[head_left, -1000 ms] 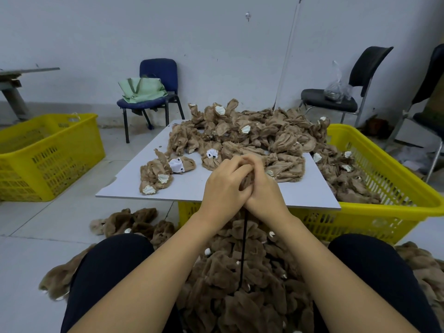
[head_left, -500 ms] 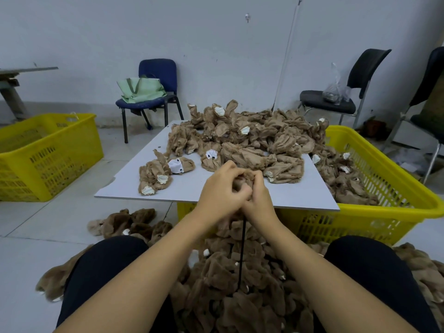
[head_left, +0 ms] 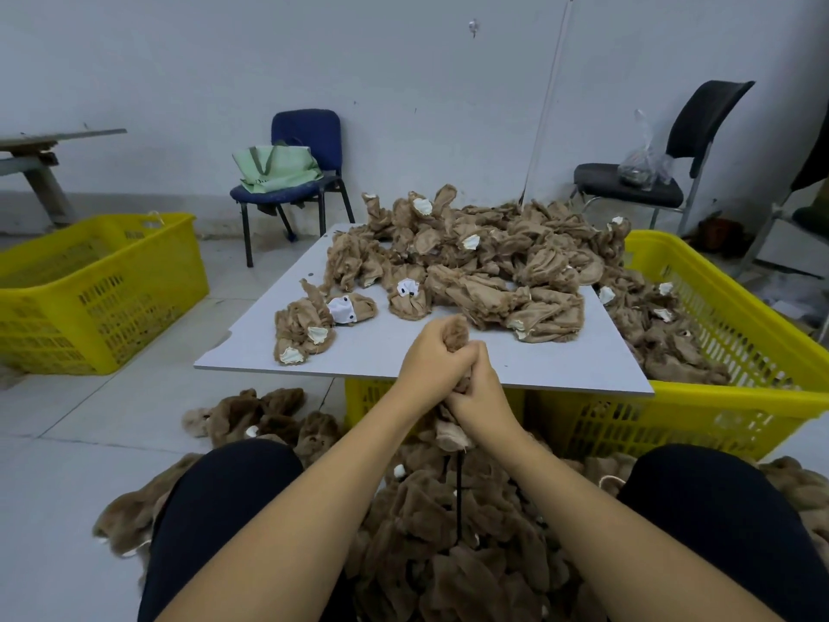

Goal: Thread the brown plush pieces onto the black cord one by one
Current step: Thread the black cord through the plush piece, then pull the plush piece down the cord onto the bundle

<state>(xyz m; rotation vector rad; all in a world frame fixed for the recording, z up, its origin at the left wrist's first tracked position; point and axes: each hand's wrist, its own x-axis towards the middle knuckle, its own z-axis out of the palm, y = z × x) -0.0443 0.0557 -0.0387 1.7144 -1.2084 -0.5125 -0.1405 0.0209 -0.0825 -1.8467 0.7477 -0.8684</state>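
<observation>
A brown plush piece [head_left: 454, 336] is gripped by the left hand [head_left: 433, 365] and right hand [head_left: 477, 397], fingers curled, above the black cord [head_left: 458, 500]; a loosened grip could let it slip off.

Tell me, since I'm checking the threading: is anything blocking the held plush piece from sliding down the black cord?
Nothing visible does. The left hand and right hand grip the brown plush piece together, and the thin black cord hangs bare below them down to the pile of threaded brown plush.
</observation>
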